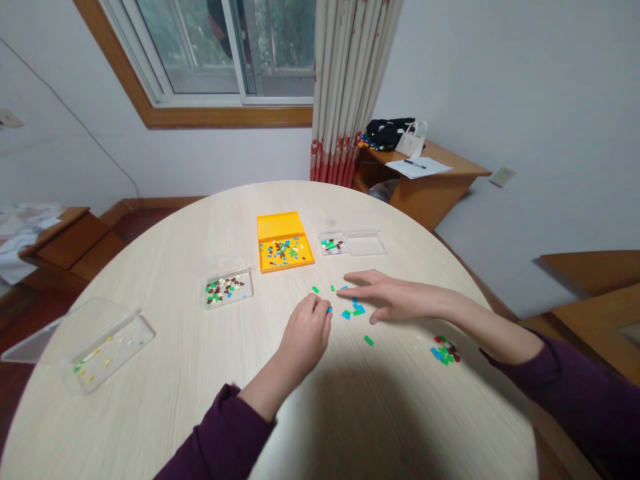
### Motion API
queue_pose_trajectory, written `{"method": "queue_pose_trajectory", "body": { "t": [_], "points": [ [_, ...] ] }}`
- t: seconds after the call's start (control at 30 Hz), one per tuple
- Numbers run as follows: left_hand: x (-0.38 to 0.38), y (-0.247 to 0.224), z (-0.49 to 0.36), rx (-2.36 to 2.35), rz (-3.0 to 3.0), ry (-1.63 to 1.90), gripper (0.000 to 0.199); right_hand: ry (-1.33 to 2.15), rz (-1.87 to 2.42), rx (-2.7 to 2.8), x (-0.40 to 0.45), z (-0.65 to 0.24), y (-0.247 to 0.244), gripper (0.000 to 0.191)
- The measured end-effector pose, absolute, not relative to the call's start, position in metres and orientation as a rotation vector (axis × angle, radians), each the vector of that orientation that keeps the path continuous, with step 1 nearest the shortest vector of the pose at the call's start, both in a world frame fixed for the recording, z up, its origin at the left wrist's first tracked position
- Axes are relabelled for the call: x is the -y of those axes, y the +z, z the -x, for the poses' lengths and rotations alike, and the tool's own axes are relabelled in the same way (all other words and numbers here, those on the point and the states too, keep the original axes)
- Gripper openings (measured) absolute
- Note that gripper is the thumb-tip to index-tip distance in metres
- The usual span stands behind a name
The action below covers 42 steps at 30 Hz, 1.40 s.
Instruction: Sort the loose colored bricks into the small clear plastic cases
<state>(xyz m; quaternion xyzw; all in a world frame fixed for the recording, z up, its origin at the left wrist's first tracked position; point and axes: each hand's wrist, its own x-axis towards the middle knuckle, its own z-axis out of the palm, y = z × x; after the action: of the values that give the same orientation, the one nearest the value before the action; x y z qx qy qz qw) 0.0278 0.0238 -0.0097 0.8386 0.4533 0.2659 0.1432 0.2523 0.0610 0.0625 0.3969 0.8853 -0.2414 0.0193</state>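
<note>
My left hand (306,328) is closed low over the round table (200,373), its fingers curled together. A small blue piece (329,310) shows right at its fingertips; whether it is pinched or lies on the table I cannot tell. To the right, my right hand (390,295) is open, fingers stretched out over loose flat blue pieces (357,307) and green pieces. One green piece (369,341) lies nearer to me, below the right hand. Another green piece (315,289) sits just beyond the left hand.
An open yellow box (286,269) holds many coloured pieces. Clear boxes with pieces stand to its right (367,243), to its left (227,303) and at the far left (115,353). A mixed pile (445,351) lies under the right forearm. A side desk (450,180) stands beyond.
</note>
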Motion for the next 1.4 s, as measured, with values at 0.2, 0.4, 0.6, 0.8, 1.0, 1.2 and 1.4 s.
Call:
{"method": "queue_pose_trajectory", "body": {
  "t": [0.2,0.4,0.6,0.8,1.0,1.2,1.4],
  "points": [
    [-0.023,-0.008,-0.028,-1.319,-2.421,0.748,0.012,-0.614,-1.202,-2.892,-0.062,-0.240,0.040,0.031],
    [-0.023,-0.007,-0.029,-1.325,-2.409,0.748,0.011,-0.441,-1.264,-3.028,-0.054,-0.232,0.034,0.025],
    [-0.023,-0.005,-0.029,-1.319,-2.391,0.743,0.011,-0.473,-1.288,-3.063,-0.056,-0.234,0.037,0.022],
    [-0.024,-0.009,-0.029,-1.312,-2.395,0.760,0.011,-0.276,-1.458,-3.212,-0.092,-0.236,0.061,0.019],
    [-0.024,-0.010,-0.029,-1.310,-2.410,0.781,0.011,-0.101,-1.679,-3.116,-0.148,-0.230,0.072,0.022],
    [-0.023,-0.010,-0.029,-1.316,-2.427,0.784,0.012,-0.231,-1.632,-2.901,-0.125,-0.236,0.075,0.024],
    [-0.023,-0.009,-0.030,-1.352,-2.457,0.766,0.012,-0.469,-1.312,-2.933,-0.066,-0.243,0.050,0.042]
  ]
}}
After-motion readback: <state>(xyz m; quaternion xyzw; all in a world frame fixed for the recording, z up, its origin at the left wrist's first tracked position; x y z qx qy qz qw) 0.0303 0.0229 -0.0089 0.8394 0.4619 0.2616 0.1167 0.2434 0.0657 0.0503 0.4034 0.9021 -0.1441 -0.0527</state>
